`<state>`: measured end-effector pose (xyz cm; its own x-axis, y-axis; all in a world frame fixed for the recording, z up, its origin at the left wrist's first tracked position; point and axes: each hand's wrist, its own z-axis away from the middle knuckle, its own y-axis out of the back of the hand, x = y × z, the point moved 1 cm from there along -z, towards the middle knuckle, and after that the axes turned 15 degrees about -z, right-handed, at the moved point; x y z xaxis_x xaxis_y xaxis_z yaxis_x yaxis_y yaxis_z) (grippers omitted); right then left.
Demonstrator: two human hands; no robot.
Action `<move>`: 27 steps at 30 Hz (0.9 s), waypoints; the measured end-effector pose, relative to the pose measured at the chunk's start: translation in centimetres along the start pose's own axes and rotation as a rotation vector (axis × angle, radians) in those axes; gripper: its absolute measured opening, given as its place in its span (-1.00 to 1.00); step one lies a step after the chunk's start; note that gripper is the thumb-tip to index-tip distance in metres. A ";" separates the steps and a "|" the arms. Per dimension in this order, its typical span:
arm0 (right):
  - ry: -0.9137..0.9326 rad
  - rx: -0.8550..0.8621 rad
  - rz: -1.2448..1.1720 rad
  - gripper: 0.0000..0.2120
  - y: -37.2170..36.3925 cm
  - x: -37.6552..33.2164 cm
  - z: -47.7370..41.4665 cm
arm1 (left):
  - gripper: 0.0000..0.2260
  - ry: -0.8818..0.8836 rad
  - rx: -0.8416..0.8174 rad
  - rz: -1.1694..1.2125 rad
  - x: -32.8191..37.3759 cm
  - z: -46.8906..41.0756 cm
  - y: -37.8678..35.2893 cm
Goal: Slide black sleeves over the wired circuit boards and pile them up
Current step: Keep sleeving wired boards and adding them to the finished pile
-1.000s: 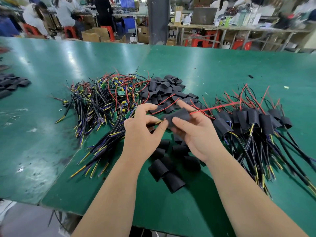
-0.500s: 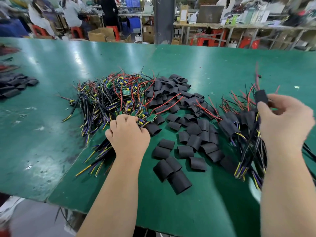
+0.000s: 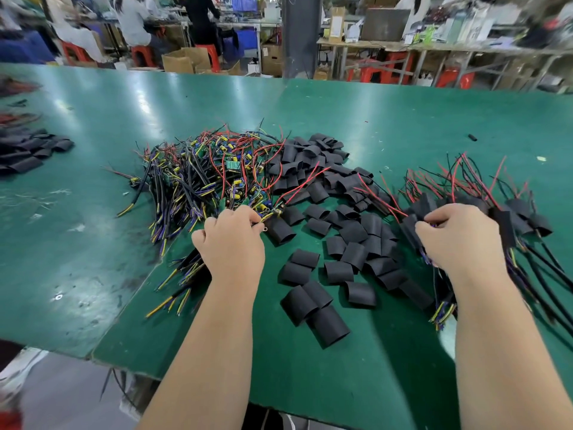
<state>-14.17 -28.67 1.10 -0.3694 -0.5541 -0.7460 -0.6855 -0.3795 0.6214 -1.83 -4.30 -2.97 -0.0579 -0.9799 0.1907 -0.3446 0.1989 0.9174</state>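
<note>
Wired circuit boards [image 3: 231,165] lie half buried; left hand [image 3: 232,248] hides its grip.

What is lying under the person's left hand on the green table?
Black cables with yellow tips stick out from under the left hand, at the near edge of the heap of bare wired circuit boards. Whether its curled fingers hold a board is covered by the hand.

A glossy green table [image 3: 403,113] fronts a grey pillar [image 3: 299,35], red stools [image 3: 379,71], cardboard boxes [image 3: 183,60] and cluttered workbenches [image 3: 434,46].
</note>
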 end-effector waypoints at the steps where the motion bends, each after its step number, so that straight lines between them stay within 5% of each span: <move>1: -0.016 0.010 0.023 -0.87 0.1 0.1 0.0 | -0.91 0.006 0.016 -0.005 0.0 0.0 0.0; 7: 0.115 0.044 -0.210 -0.90 -0.6 -1.6 0.5 | -0.92 -0.060 0.156 0.274 1.0 0.0 0.7; 12: -0.491 -0.640 -1.062 -0.74 -4.9 -3.9 3.4 | -0.91 -0.365 0.124 0.561 1.9 1.0 1.8; 15: -0.486 -0.703 -1.306 -0.81 -6.3 -4.4 4.0 | -0.92 -0.519 0.069 0.543 2.2 1.4 1.7; 19: -0.367 -0.610 -1.337 -0.88 -6.7 -4.2 4.1 | -0.88 -0.602 0.005 0.544 2.5 1.6 1.3; 27: -0.094 -0.620 -1.235 -0.70 -6.5 -4.2 4.3 | -0.80 -0.612 0.058 0.650 2.5 1.6 1.8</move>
<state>-10.90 -20.66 -0.80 0.2091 0.4206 -0.8828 -0.2174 -0.8602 -0.4613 -4.09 -6.43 -1.36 -0.7426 -0.5121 0.4317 -0.1155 0.7327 0.6707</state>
